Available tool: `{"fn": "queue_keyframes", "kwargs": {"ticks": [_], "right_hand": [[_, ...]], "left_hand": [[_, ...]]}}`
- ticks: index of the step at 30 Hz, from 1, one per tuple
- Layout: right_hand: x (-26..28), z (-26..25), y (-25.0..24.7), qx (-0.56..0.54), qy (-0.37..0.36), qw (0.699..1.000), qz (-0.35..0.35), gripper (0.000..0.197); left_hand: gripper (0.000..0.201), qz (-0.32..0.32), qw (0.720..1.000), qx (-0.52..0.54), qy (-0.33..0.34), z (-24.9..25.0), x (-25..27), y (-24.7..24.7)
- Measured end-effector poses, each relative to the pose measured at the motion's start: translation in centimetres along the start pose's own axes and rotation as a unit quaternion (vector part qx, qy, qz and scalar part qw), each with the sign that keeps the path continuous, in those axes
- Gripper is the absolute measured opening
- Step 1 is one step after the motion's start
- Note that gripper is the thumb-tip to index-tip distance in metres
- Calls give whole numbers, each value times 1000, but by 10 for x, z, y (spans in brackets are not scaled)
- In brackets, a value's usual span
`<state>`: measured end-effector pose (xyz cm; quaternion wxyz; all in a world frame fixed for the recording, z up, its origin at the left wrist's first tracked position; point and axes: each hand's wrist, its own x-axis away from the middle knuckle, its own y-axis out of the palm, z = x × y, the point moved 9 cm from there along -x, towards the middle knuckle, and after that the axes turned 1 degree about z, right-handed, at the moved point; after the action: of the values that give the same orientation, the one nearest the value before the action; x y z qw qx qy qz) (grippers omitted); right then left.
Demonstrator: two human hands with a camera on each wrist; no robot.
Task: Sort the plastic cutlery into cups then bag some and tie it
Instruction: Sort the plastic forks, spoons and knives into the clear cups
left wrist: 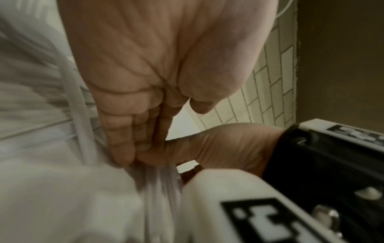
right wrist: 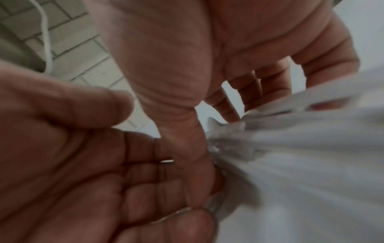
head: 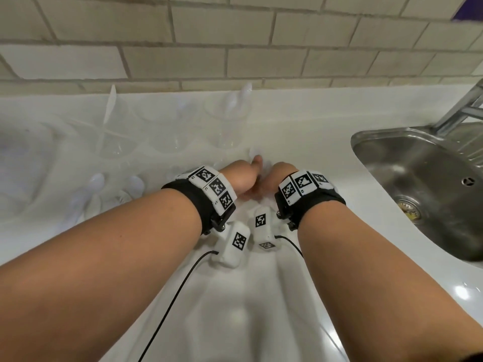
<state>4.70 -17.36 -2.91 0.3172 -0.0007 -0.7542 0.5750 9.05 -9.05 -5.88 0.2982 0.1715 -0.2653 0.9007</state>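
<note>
forearms: both fill the lower frame, wrists close together at centre.
left hand (head: 243, 178): fingers curled, pinching the gathered neck of the bag (left wrist: 162, 185).
right hand (head: 281, 171): fingers bent around the same bunched plastic.
bag: clear, crumpled, blurred, centre frame, below the cups (head: 224, 121).

Clear plastic bag (left wrist: 160, 185), neck gathered into tight pleats. 3 clear cups (head: 226, 124) upright in a row by the wall; white spoons (head: 236, 100) in the rightmost.
</note>
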Motion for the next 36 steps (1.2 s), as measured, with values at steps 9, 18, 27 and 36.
{"fn": "queue_keyframes", "kwargs": {"ticks": [9, 18, 27, 36], "right_hand": [[-31, -21, 11, 162, -32, 986, 18, 34], [-25, 3, 8, -51, 53, 996, 57, 46], [52, -74, -22, -254, -172, 951, 45, 25], [72, -161, -5, -212, -303, 929, 2, 28]], "left_hand": [[72, -21, 997, 74, -17, -6, 2, 3], [46, 26, 975, 219, -16, -8, 13, -26], [37, 184, 952, 160, 182, 32, 72, -147], [39, 267, 901, 278, 201, 3, 137, -217]]}}
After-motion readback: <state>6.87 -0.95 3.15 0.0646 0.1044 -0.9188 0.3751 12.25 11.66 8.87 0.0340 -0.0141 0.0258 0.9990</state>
